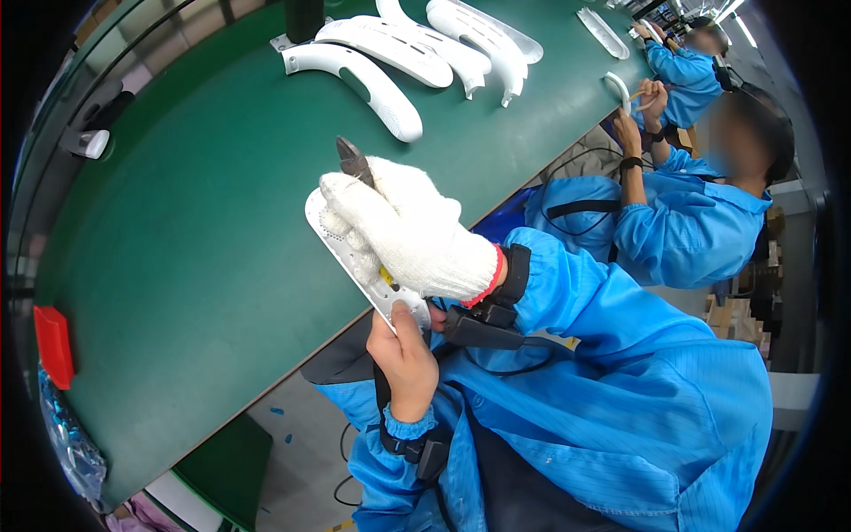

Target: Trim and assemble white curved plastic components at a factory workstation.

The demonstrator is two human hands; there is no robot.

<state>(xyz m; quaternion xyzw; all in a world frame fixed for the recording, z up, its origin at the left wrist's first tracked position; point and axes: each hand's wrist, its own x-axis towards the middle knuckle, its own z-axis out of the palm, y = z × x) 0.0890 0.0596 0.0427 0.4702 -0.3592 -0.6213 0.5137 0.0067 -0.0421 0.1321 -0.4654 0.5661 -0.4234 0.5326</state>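
Note:
My bare left hand (pixel 404 368) is closed on the near end of a long white plastic panel (pixel 321 211), thumb on top. The panel has rounded ends and small holes, and it is tilted above the table's edge. My right hand (pixel 408 222), in a white knit glove with a red cuff, is wrapped round a pair of cutting pliers (pixel 353 161). Their dark jaws stick out past the thumb side, pointing away from me, and a bit of yellow handle shows below the fingers. The glove covers the middle of the panel, so I cannot tell whether they touch.
On the green table (pixel 195 222), several curved white plastic parts (pixel 372 93) lie at the far side near a dark cylinder (pixel 304 19). A red bin (pixel 55 346) and a plastic bag (pixel 71 434) sit at the left. A co-worker (pixel 691 213) in blue works at the right.

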